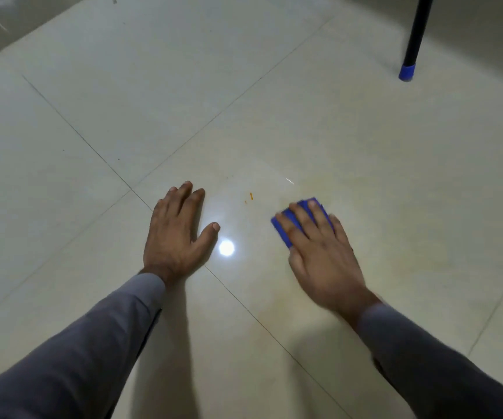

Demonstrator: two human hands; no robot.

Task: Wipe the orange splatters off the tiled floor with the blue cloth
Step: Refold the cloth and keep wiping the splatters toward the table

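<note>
Glossy cream tiled floor (274, 101), small orange splatters (251, 196) left between hands. Folded blue cloth (280, 226) just right of them, pressed flat under right hand (319, 252), fingers straight. Left hand (174, 234) spread flat, empty, bracing. Risk: smearing; slipping on wet sheen.

Two hands (177, 231), one blue cloth (283, 229), two orange splatters (251, 195), one chair leg (415, 37).

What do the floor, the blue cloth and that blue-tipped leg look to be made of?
Pale tiled floor: likely glazed ceramic or polished stone; it mirrors a lamp as a sharp bright spot and shows thin grout lines. Folded blue cloth under the right hand: soft matte fabric, weave too blurred to tell. Black furniture leg: probably metal tube, with a blue cap, seemingly rubber or plastic.
</note>
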